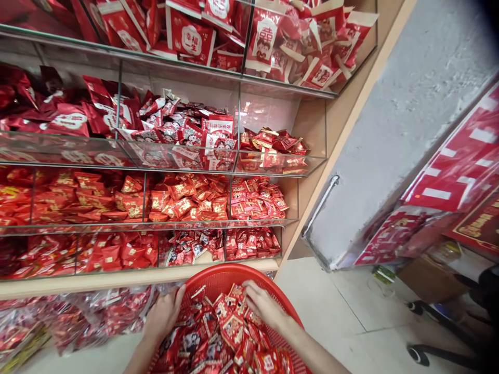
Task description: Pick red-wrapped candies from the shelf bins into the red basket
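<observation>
A red plastic basket (230, 270) full of small red printed packets (234, 330) is at the bottom of the view. My left hand (166, 311) is closed on the basket's left rim, thumb upward along the edge. Inside the basket on the right, my right hand (265, 306) has its fingers curled onto the packets near the far wall. Its fingertips are partly hidden among them.
A wooden shelf (105, 282) with clear dividers holds several rows of red packets behind the basket. Plastic bags (105, 314) of packets lie below it. Right stand a grey wall (374, 130), a cardboard box (423, 278) and a wheeled chair base (440, 356).
</observation>
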`<state>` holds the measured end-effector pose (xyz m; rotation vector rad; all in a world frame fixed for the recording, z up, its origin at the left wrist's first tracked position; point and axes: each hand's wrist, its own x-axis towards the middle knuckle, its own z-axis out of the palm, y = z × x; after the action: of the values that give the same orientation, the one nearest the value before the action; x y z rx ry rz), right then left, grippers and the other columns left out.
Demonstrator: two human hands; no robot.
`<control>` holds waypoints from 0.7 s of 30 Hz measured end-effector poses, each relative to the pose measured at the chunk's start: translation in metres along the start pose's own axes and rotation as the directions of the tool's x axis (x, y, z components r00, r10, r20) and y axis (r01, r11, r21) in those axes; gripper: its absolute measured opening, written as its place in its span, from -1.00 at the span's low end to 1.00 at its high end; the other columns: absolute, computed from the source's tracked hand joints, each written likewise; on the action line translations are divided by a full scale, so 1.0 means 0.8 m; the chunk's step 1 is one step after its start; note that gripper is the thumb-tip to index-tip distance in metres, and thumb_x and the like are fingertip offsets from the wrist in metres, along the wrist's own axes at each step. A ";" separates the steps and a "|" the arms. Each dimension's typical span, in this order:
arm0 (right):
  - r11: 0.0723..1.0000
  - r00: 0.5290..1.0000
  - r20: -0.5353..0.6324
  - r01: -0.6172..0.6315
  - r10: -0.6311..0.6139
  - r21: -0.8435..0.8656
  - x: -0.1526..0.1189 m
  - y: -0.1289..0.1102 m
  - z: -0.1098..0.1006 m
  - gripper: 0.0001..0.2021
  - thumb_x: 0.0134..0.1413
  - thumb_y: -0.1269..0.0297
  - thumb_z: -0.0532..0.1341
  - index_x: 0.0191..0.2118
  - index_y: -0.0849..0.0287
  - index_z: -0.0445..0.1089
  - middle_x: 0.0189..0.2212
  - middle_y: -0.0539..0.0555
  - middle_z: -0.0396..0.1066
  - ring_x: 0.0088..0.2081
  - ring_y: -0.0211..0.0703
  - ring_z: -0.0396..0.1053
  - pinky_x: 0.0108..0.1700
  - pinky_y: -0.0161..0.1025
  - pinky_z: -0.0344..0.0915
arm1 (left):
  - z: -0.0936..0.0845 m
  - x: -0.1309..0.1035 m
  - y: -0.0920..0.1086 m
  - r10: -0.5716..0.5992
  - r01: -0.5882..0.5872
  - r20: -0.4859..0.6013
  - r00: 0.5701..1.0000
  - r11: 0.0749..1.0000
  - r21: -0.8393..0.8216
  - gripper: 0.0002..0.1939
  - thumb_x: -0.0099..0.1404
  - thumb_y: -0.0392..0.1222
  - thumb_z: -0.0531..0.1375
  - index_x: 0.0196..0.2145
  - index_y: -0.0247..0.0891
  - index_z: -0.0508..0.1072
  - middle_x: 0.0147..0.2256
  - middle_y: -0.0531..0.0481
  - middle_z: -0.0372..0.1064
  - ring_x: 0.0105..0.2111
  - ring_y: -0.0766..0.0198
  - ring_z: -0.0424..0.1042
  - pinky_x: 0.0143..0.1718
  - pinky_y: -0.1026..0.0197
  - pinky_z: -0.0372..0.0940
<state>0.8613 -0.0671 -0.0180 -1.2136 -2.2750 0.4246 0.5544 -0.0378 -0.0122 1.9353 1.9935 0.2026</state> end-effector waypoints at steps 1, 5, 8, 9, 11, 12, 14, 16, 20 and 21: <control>1.000 1.000 0.016 -0.001 0.000 0.005 0.003 0.000 0.007 -0.82 0.17 0.43 -0.02 -0.16 0.13 0.26 -0.08 0.13 0.30 -0.12 -0.17 0.36 -0.08 -0.25 0.34 | 0.000 -0.001 0.000 0.016 -0.016 -0.012 1.000 1.000 0.010 -0.46 0.33 0.03 -0.25 0.03 -0.23 0.32 -0.18 -0.22 0.47 -0.15 0.04 0.46 -0.18 0.09 0.28; 1.000 0.993 0.114 -0.020 0.020 0.002 0.012 -0.001 0.023 -0.77 0.12 0.48 0.01 -0.13 0.12 0.27 -0.05 0.11 0.29 -0.11 -0.16 0.37 -0.08 -0.26 0.34 | 0.003 -0.001 -0.003 0.046 -0.041 -0.056 0.997 0.996 0.076 -0.53 0.31 -0.09 -0.16 0.08 -0.24 0.28 -0.14 -0.21 0.45 -0.14 0.06 0.45 -0.19 0.11 0.28; 0.991 0.970 0.222 -0.083 0.104 -0.105 0.014 0.000 0.025 -0.60 0.00 0.60 0.02 -0.04 0.11 0.26 0.07 0.13 0.22 -0.09 -0.10 0.38 -0.08 -0.20 0.33 | 0.007 0.000 -0.008 0.055 -0.050 -0.044 0.998 0.993 0.109 -0.52 0.28 -0.16 -0.13 0.11 -0.25 0.26 -0.09 -0.22 0.42 -0.12 0.06 0.44 -0.18 0.11 0.29; 0.982 0.958 0.246 -0.111 0.147 -0.155 0.015 -0.001 0.023 -0.53 -0.04 0.63 0.01 0.00 0.09 0.25 0.12 0.14 0.17 -0.08 -0.08 0.38 -0.08 -0.17 0.33 | 0.008 0.000 -0.010 0.076 -0.071 -0.040 0.996 0.990 0.123 -0.50 0.27 -0.19 -0.12 0.13 -0.25 0.24 -0.05 -0.22 0.40 -0.10 0.06 0.42 -0.17 0.11 0.29; 0.959 0.945 0.248 -0.158 0.216 -0.234 0.016 -0.003 0.012 -0.45 -0.07 0.66 0.00 0.05 0.06 0.22 0.17 0.14 0.12 -0.07 -0.06 0.38 -0.07 -0.14 0.31 | 0.009 0.001 -0.013 0.123 -0.116 -0.037 0.992 0.981 0.157 -0.47 0.23 -0.26 -0.11 0.16 -0.26 0.21 0.03 -0.22 0.33 -0.06 0.07 0.39 -0.12 0.12 0.28; 0.953 0.947 0.226 -0.169 0.228 -0.252 0.018 -0.005 0.003 -0.46 -0.05 0.64 0.00 0.06 0.06 0.22 0.16 0.14 0.14 -0.08 -0.06 0.38 -0.08 -0.14 0.31 | 0.010 0.001 -0.013 0.146 -0.138 -0.030 0.989 0.973 0.183 -0.45 0.22 -0.29 -0.11 0.17 -0.25 0.19 0.07 -0.21 0.30 -0.04 0.07 0.38 -0.10 0.12 0.27; 0.955 0.969 0.150 -0.152 0.195 -0.255 0.024 -0.012 -0.022 -0.54 0.04 0.58 -0.02 0.04 0.06 0.23 0.11 0.13 0.20 -0.10 -0.09 0.39 -0.09 -0.17 0.31 | 0.010 0.001 -0.014 0.179 -0.172 -0.004 0.984 0.950 0.262 -0.41 0.19 -0.37 -0.12 0.19 -0.23 0.17 0.11 -0.18 0.25 -0.03 0.08 0.37 -0.07 0.12 0.26; 0.967 0.994 0.025 -0.097 0.106 -0.235 0.035 -0.019 -0.053 -0.63 0.12 0.49 -0.04 0.01 0.08 0.25 0.02 0.12 0.28 -0.11 -0.13 0.38 -0.10 -0.21 0.31 | 0.010 0.001 -0.013 0.200 -0.196 0.027 0.979 0.914 0.355 -0.37 0.18 -0.44 -0.17 0.20 -0.19 0.15 0.14 -0.14 0.21 -0.04 0.07 0.37 -0.06 0.08 0.26; 0.977 0.949 -0.315 -0.049 -0.019 -0.207 0.066 -0.028 -0.124 -0.73 0.21 0.38 -0.07 -0.06 0.12 0.27 -0.17 0.12 0.36 -0.17 -0.19 0.37 -0.12 -0.28 0.29 | 0.009 0.001 -0.011 0.196 -0.195 0.035 0.980 0.904 0.381 -0.36 0.19 -0.44 -0.18 0.21 -0.16 0.14 0.15 -0.14 0.20 -0.07 0.04 0.39 -0.09 0.05 0.28; 0.976 0.921 -0.389 -0.062 -0.023 -0.207 0.075 -0.028 -0.143 -0.75 0.22 0.35 -0.07 -0.07 0.14 0.27 -0.20 0.12 0.36 -0.19 -0.19 0.37 -0.12 -0.28 0.28 | 0.008 0.000 -0.011 0.196 -0.192 0.023 0.980 0.920 0.340 -0.39 0.20 -0.41 -0.15 0.20 -0.17 0.15 0.13 -0.15 0.22 -0.06 0.05 0.39 -0.09 0.07 0.28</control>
<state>0.8847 -0.0258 0.1042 -1.2937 -1.9984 -0.0625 0.5485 -0.0389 -0.0215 2.3536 1.9440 -0.0925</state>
